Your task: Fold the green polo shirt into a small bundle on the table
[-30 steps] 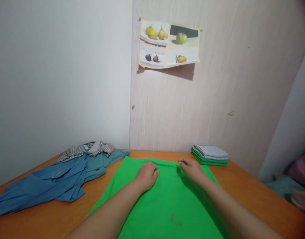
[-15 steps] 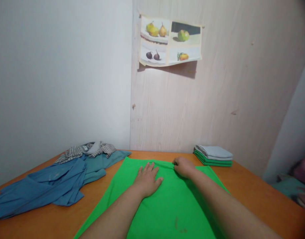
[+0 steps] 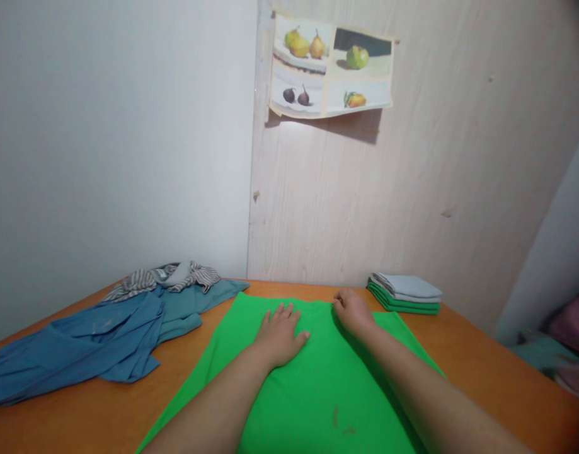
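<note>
A bright green cloth (image 3: 317, 391) lies spread before me, with dark marks near its front part. Its kind of garment, if any, cannot be made out. My left hand (image 3: 280, 337) rests flat on the cloth near the far edge, fingers spread and palm down. To its right, my right hand (image 3: 354, 312) is closed at the cloth's far edge, its fingertips pinching the fabric there. The fingers hide part of that edge.
On the orange table (image 3: 478, 391), a loose heap of blue clothes (image 3: 95, 340) lies at the left, with a striped garment (image 3: 142, 284) behind it. A folded stack of grey and green cloths (image 3: 405, 293) sits at the back right. A fruit print (image 3: 329, 69) hangs on the wall.
My right hand has shifted slightly outward along the far edge, and the crease between the hands has flattened. My left hand stays flat in place. The view has tilted slightly.
</note>
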`<state>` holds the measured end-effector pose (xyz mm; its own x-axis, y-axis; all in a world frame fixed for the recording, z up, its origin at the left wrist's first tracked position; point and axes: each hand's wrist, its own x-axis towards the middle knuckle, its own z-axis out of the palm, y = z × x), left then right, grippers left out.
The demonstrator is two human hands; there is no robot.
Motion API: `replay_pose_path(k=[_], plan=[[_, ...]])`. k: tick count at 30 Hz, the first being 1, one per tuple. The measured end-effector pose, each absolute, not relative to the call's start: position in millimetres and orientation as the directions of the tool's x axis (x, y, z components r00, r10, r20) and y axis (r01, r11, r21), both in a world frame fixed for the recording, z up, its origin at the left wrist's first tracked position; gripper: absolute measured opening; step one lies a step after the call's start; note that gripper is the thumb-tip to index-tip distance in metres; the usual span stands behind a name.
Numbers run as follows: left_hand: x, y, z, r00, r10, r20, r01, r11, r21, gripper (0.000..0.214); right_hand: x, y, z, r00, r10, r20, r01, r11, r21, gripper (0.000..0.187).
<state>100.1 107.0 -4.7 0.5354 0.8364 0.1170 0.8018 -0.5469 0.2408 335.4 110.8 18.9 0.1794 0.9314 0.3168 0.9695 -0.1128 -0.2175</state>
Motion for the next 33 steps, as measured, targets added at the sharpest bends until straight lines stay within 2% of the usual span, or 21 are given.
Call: replay_pose_path(k=[6,11,16,22,30,33], plan=[[88.6,116.4,-3.6,0.469,0.860,0.200,0.845,-0.503,0.181,0.067,332.4,86.4,13.7,0.191,0.958,0.214,0.967,-0.146,-0.209,0.040],[83.5,121.2,-8.0,0.438,0.891,0.116,0.879,-0.452,0.150,0.076,365.0,58.6,0.8,0.304,0.943,0.134,0.945,-0.280,-0.170,0.060],[82.9,120.3,-10.2,0.430,0.896,0.109,0.885,-0.442,0.145,0.080,410.9,42.6,-15.6,0.471,0.881,0.038,0.879,-0.465,-0.104,0.083],[80.4,119.4,-8.7,0.435,0.893,0.115,0.880,-0.449,0.155,0.081,426.5,42.0,-23.6,0.481,0.877,-0.017,0.872,-0.480,-0.097,0.086],[78.5,107.7,-2.3,0.394,0.894,0.211,0.884,-0.432,0.177,0.068,429.4,39.6,-24.6,0.414,0.909,0.047,0.904,-0.405,-0.134,0.083],[64.4,103.1,5.3,0.356,0.893,0.277,0.871,-0.424,0.248,0.057,433.4,38.6,-28.7,0.395,0.913,0.107,0.914,-0.377,-0.151,0.083]])
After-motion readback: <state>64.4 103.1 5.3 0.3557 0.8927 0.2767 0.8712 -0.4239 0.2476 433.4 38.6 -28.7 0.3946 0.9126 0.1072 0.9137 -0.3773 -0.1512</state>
